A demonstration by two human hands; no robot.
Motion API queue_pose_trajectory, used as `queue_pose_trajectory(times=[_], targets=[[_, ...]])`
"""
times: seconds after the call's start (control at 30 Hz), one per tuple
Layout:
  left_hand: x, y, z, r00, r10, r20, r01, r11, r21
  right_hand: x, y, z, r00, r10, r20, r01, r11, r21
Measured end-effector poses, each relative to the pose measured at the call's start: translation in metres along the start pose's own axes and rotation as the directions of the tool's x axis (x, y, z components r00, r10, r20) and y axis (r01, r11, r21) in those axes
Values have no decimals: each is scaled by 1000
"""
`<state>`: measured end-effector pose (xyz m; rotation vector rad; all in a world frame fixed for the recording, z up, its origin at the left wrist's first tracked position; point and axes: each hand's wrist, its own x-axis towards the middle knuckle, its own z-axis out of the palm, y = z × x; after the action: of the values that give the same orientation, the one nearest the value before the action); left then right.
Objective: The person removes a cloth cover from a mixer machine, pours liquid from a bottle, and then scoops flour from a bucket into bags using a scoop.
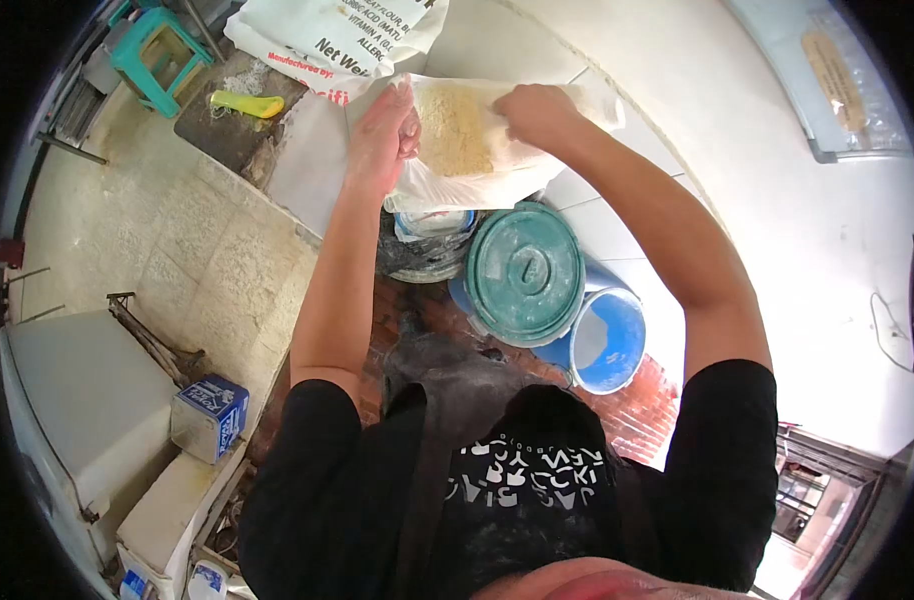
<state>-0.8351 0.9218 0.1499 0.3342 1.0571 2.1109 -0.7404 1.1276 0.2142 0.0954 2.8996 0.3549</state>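
A translucent white plastic bag [537, 178] hangs between my two hands, with a pale yellowish, crumbly-looking mass [455, 130] showing inside it. My left hand [385, 138] is closed on the bag's left edge. On the right side, my right hand [539, 113] grips the bag's upper part with curled fingers. Just beyond my left hand lies a large printed flour sack [337, 40]. Below the bag stand a round green lid [526, 273] on a bucket and a dark plastic-wrapped container [427, 255].
A blue bucket [607, 340] stands beside the green lid. To the left, a yellow-green handled tool [247, 104] lies on a dark board [227, 135]. A teal stool [160, 58] is at the upper left, and a blue-and-white box [210, 417] at the lower left.
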Motion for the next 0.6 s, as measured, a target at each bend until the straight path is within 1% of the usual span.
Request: queue_pose_trajectory(times=[0.03, 0.13, 0.27, 0.33, 0.37, 0.43, 0.47, 0.53, 0.57, 0.6], targets=[[-2, 4, 5, 1000, -7, 13, 7, 1000, 11, 4, -3, -3, 999, -40, -27, 39, 999, -35], [3, 6, 2, 998, 0, 61, -3, 999, 47, -1, -29, -44, 991, -132, 27, 134, 973, -190], [-1, 6, 2, 997, -18, 79, 12, 996, 84, -6, -24, -56, 953, -261, -156, 236, 958, -163], [3, 4, -1, 993, 6, 120, -15, 997, 76, -14, -25, -62, 921, -307, -242, 272, 948, -167], [2, 0, -2, 991, 15, 135, -24, 998, 66, -15, -26, -63, 936, -282, -209, 255, 956, -148], [0, -1, 2, 995, -18, 102, 7, 994, 106, -19, -24, -66, 965, -214, -152, 199, 974, -110], [4, 2, 3, 996, -21, 86, 10, 992, 127, -21, -25, -73, 963, -212, -169, 193, 974, -120], [11, 0, -5, 995, 24, 95, -36, 992, 125, -35, -34, -78, 961, -206, -183, 186, 975, -121], [8, -3, -5, 994, 31, 108, -45, 991, 127, -40, -32, -70, 967, -197, -161, 176, 975, -136], [8, -4, -3, 995, 5, 99, -18, 991, 131, -37, -24, -63, 971, -188, -151, 163, 973, -161]])
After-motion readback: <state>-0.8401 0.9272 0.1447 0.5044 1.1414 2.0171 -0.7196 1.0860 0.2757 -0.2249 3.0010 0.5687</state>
